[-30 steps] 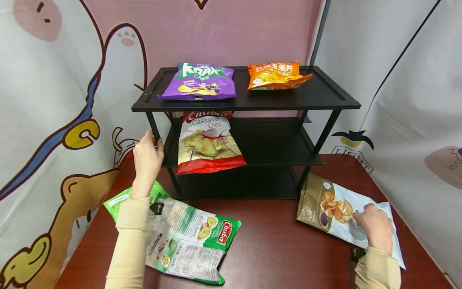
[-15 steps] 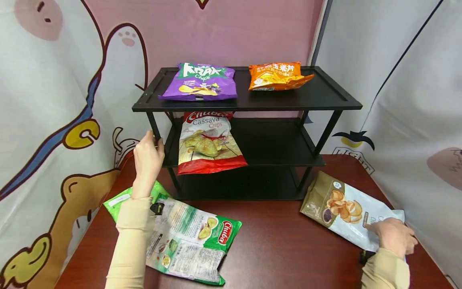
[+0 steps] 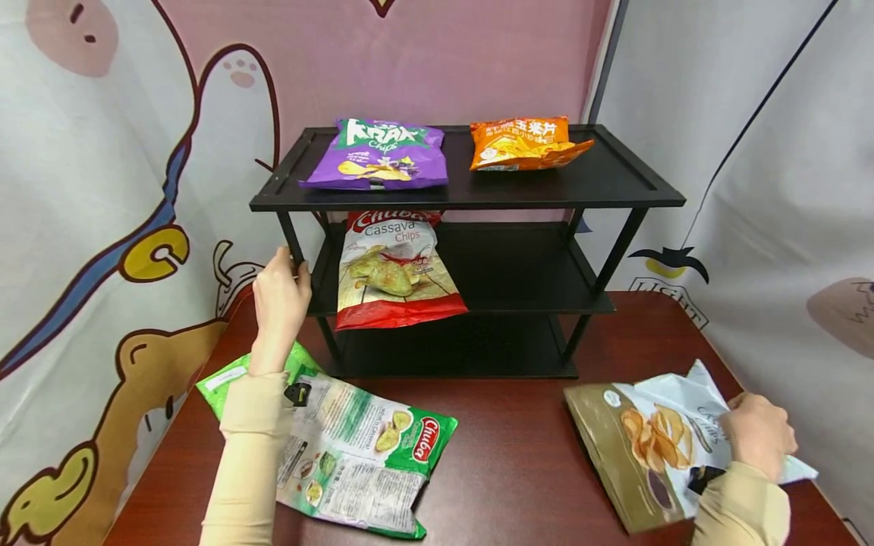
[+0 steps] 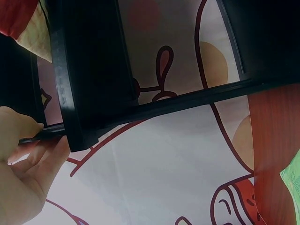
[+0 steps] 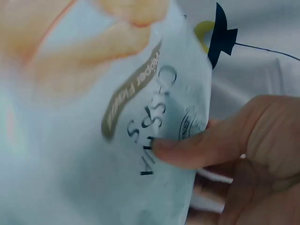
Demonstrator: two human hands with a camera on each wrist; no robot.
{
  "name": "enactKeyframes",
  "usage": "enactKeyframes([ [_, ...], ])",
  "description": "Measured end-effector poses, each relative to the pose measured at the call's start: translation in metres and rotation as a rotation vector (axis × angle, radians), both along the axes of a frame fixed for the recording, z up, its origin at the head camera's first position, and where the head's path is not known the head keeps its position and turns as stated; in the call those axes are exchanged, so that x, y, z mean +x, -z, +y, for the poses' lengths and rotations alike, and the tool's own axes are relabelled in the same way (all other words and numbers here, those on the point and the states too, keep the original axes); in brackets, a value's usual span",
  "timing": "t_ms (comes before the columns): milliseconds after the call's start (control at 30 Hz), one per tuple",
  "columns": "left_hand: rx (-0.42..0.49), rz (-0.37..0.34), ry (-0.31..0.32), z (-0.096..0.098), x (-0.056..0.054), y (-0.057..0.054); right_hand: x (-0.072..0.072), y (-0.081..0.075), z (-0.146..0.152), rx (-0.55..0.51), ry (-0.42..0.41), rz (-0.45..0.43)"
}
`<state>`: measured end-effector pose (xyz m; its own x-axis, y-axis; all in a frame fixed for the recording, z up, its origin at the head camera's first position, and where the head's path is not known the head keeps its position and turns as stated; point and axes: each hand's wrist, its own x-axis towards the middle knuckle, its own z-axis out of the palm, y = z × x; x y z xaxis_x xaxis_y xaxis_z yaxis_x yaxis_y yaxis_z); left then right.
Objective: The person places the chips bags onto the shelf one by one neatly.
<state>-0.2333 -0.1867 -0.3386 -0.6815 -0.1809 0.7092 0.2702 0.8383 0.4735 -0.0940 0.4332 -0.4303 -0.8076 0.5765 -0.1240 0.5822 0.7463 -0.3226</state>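
Note:
My left hand (image 3: 281,299) grips the left front post of a black shelf rack (image 3: 519,265); in the left wrist view, thumb and fingers (image 4: 40,164) close round the thin bar. At the right, my right hand (image 3: 759,436) holds a white and gold chip bag (image 3: 614,447) by its white end. In the right wrist view the thumb (image 5: 187,152) lies on the bag's printed face, with the other fingers behind its edge. The bag is tilted, its white end raised off the table. Under my left forearm lies a green and white chip bag (image 3: 369,455).
A purple chip bag (image 3: 382,155) and an orange one (image 3: 522,144) lie on the top shelf. A red cassava chip bag (image 3: 396,273) leans on the middle shelf, its lower end past the front edge. Patterned cloth (image 3: 437,68) hangs behind the brown table (image 3: 505,455).
My right hand has shifted right, taken hold of the white and gold bag's end and lifted it, turning the bag so its gold end points toward the front. My left hand stays put.

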Motion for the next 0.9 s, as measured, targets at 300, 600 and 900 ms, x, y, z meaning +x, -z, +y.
enactKeyframes([
  [300, 0.003, 0.002, -0.002, -0.001, 0.000, 0.000, -0.019, 0.013, -0.013, 0.101, -0.305, 0.285],
  [600, 0.006, 0.003, 0.002, 0.001, 0.001, -0.001, -0.023, 0.011, -0.026, 0.004, -0.185, 0.239],
  [900, 0.000, 0.003, -0.002, 0.001, 0.001, 0.000, -0.003, 0.013, -0.024, -0.147, 0.089, -0.249],
])
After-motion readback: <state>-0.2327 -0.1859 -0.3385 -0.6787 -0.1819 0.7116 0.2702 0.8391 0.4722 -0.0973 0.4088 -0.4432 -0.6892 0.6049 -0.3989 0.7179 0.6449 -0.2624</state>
